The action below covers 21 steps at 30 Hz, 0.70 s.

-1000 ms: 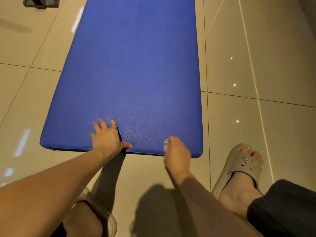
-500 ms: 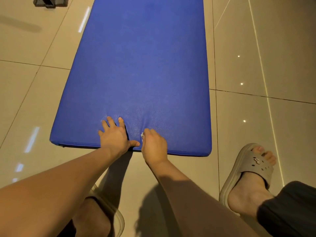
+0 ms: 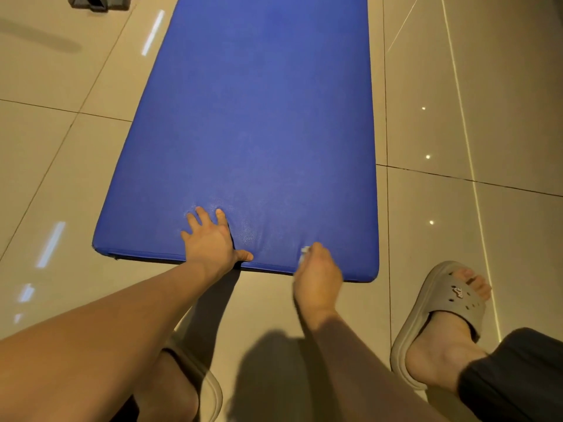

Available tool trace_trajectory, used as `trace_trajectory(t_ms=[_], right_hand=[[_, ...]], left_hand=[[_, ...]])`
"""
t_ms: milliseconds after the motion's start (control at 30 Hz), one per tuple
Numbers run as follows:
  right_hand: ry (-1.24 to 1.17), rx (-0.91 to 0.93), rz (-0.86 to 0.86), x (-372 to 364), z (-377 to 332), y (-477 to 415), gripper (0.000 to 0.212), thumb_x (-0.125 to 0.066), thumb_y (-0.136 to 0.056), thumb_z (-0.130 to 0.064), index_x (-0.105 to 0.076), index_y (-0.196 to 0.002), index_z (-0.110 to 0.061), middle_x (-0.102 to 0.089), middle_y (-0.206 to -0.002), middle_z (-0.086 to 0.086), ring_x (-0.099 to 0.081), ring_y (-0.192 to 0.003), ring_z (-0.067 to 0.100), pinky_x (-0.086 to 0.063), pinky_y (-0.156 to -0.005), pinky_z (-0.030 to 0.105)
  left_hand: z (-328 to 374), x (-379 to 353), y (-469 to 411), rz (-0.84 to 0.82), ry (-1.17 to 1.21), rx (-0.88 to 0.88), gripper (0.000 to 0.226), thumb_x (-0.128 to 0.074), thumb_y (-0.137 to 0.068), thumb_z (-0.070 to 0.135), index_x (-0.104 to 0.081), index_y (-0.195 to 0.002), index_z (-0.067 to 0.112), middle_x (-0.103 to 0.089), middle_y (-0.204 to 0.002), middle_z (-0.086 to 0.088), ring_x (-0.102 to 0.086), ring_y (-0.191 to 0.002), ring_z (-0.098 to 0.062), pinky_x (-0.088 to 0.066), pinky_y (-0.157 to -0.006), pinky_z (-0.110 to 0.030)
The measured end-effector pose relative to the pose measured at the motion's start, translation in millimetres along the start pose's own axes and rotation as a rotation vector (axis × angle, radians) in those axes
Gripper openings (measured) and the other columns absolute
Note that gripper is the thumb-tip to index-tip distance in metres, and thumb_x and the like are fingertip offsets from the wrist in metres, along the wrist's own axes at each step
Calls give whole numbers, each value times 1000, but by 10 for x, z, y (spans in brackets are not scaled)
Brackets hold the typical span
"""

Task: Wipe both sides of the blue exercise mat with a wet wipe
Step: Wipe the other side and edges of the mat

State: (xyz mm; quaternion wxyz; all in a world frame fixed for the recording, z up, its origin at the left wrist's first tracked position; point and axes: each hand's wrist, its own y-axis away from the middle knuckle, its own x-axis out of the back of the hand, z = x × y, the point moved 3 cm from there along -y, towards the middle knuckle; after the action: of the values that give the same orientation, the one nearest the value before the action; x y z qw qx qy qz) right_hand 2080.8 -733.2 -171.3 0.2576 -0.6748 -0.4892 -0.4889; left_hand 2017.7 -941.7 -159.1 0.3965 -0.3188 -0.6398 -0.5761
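The blue exercise mat [image 3: 259,123] lies flat on the tiled floor, stretching away from me. My left hand [image 3: 210,242] presses flat on the mat's near edge with fingers spread. My right hand [image 3: 318,275] is curled over the near edge toward the right corner and grips a small white wet wipe [image 3: 304,250], of which only a corner shows past the knuckles.
My two feet in grey slides stand on the beige tiles, one at the right [image 3: 447,318] close to the mat's near right corner, one at the bottom [image 3: 195,388]. A dark object [image 3: 97,3] sits on the floor at the far left.
My right hand with the wipe has swept along the near edge: left until it met the left hand, then back right toward the corner. The left hand stays pressed in place.
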Motion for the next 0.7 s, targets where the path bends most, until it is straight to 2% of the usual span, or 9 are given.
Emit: trace_trajectory(t_ms=[67,133,233,300,367,433,533,633,700], right_hand=[[-37,94,-12,-197,-384,141,3,-65,-93,-16,-63,-92,-14,-65,-84,5,-65,-71,27,-49,-59,34],[-28,225,-103,-292,-603,181,5,-61,-96,-19,-63,-96,-14,-65,-88,5,-64,-76,25,-50,-63,36],[70,463,-179,-249,-477,78,2,-62,-95,-20,-61,-96,-19,-64,-88,0,-64,-77,22,-48,-64,34],[95,401,-131,-120,-147,-64,2,-63,-95,-20,-62,-97,-20,-65,-90,-1,-64,-78,21,-49,-65,32],[81,233,-60,77,190,-165,5,-59,-99,-22,-61,-99,-18,-64,-94,0,-62,-79,20,-52,-67,33],[89,146,-16,161,351,-172,8,-57,-101,-24,-59,-101,-16,-63,-94,2,-61,-80,20,-51,-67,33],[42,76,-8,78,118,-53,9,-58,-100,-21,-62,-103,-14,-64,-94,2,-64,-82,22,-52,-71,35],[-10,143,13,-139,-307,111,6,-63,-94,-14,-67,-97,-10,-68,-88,6,-67,-76,28,-53,-68,38],[-15,194,-44,-252,-577,128,16,-59,-96,-17,-67,-107,-9,-69,-99,7,-67,-85,28,-51,-77,39]], left_hand=[[-7,-1,13,-11,-12,-1,131,-61,-66,90,-9,-160,15,-6,-164,-27,-9,-150,-48,-31,-115,-60],[-14,11,6,-20,-24,-8,131,-61,-66,89,-8,-160,15,-4,-165,-26,-8,-151,-48,-30,-115,-60],[-21,43,-22,-68,-34,-14,133,-66,-64,88,-7,-159,15,-4,-164,-26,-8,-151,-48,-32,-114,-60],[-42,93,-49,-106,-49,-32,136,-70,-61,86,-7,-159,15,-7,-163,-25,-11,-149,-48,-36,-112,-59],[-79,142,-75,-137,-104,-79,139,-75,-58,84,-7,-159,15,-12,-161,-24,-17,-147,-47,-43,-108,-56],[-126,163,-85,-140,-164,-125,139,-78,-59,81,-8,-159,15,-18,-159,-23,-22,-145,-46,-49,-100,-51],[-169,155,-55,-87,-206,-142,135,-75,-61,81,-11,-160,16,-22,-158,-22,-26,-143,-45,-52,-96,-48],[-165,112,-26,-33,-213,-149,131,-72,-63,83,-11,-159,18,-22,-159,-22,-27,-143,-45,-50,-98,-48],[-174,94,-11,-9,-210,-141,130,-71,-64,82,-11,-159,18,-22,-159,-22,-28,-143,-45,-48,-101,-48]])
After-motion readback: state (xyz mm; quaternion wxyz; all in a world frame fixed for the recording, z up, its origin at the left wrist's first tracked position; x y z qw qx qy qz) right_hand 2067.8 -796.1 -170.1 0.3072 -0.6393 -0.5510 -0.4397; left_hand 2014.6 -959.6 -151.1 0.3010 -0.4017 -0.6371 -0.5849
